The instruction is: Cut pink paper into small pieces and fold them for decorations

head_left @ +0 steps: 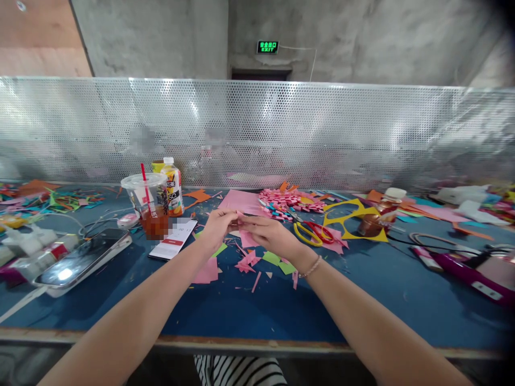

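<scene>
My left hand (218,228) and my right hand (269,234) meet above the middle of the blue table (362,300). Together they pinch a small pink paper piece (240,216) between the fingertips. Under the hands lie pink scraps (248,262) and green scraps (277,261). A pink sheet (240,200) lies just behind the hands. A pile of folded pink pieces (286,199) sits behind my right hand. Yellow-and-red scissors (311,231) lie to the right of my right hand.
A plastic cup with a red straw (147,206) and a juice bottle (173,186) stand at left. A phone (174,240) and a second phone (84,261) lie near them. A yellow cut-out (346,214), brown bottle (380,212) and purple tool (462,268) are at right. A perforated metal screen (322,134) backs the table.
</scene>
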Tool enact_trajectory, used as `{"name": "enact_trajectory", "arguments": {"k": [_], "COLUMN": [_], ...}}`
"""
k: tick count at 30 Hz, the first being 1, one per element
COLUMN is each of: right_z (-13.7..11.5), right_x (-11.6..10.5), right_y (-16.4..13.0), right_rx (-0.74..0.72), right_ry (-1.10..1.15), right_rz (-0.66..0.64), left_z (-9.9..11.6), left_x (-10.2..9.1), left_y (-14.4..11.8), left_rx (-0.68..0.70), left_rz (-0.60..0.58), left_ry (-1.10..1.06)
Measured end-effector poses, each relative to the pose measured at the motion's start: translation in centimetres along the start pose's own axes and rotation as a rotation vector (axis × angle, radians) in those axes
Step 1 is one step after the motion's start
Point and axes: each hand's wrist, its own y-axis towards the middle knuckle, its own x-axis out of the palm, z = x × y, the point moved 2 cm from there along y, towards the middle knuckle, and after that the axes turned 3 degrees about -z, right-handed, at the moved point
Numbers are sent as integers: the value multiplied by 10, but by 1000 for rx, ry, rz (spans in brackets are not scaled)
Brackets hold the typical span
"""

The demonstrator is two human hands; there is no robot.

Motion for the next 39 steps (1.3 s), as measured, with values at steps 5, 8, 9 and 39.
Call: {"name": "enact_trajectory", "arguments": {"k": [5,8,9,39], "right_z": [0,1,1,-3], "right_x": [1,1,1,1], "right_y": [0,0,0,2], "right_rx": [10,9,11,27], "right_ry": [13,15,13,9], "right_rz": [12,7,9,-15], "left_z": [-1,0,0,-5], "left_x": [2,3,4,1], "left_y": [-1,-2,-2,0], "left_rx": [6,9,10,49], "left_rz": [-11,-24,-29,55], "left_ry": [-5,19,29,34]}}
